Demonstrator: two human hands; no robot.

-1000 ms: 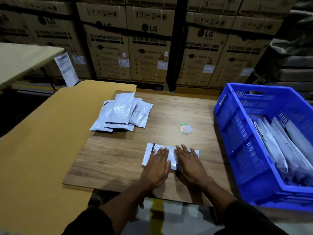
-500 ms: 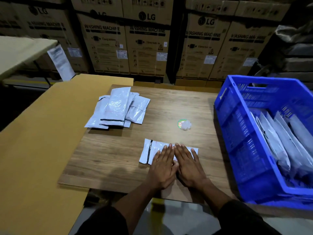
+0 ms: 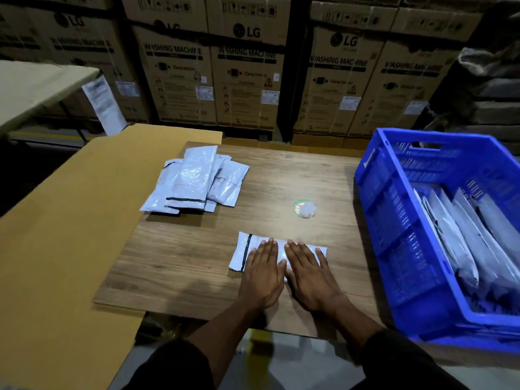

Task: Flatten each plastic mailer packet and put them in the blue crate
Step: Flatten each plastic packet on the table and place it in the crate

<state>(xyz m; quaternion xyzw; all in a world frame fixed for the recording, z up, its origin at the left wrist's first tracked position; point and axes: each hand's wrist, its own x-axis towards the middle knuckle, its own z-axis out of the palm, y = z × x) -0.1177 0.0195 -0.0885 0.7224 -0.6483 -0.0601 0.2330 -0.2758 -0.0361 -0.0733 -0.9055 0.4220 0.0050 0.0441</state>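
Observation:
A white plastic mailer packet (image 3: 244, 251) with a black strip near its left end lies flat near the front of the wooden table (image 3: 180, 263). My left hand (image 3: 263, 274) and my right hand (image 3: 309, 274) press on it side by side, palms down and fingers straight, covering its middle and right part. A pile of several grey-white mailer packets (image 3: 197, 181) lies at the back left of the table. The blue crate (image 3: 394, 220) stands to the right and holds several mailers leaning on edge (image 3: 464, 243).
A small round green sticker with a crumpled clear scrap (image 3: 304, 208) lies between the packet and the crate. A brown cardboard sheet (image 3: 64, 235) covers the surface to the left. Stacked washing machine cartons (image 3: 244, 74) stand behind the table.
Both hands have slid a little along the packet and now lie close together on it. The camera has shifted slightly.

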